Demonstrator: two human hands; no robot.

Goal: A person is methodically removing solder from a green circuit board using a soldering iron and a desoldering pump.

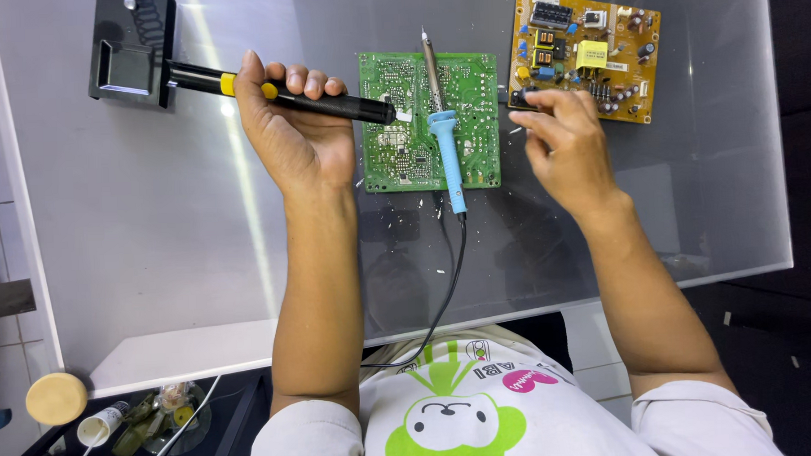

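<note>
From the head view, the left hand (292, 124) had its fingers closed round a black pump (279, 90) with a yellow band, its tip resting on the green board (394, 152) near the surface's (155, 255) far edge. A blue-handled iron (442, 119) lay across that board, its cord trailing toward the near edge. The right hand (569, 146) pinched a small black part (520, 98) between fingertips, just beside the yellow board (588, 55) at the far right corner. A black stand (130, 49) sat at the far left corner.
</note>
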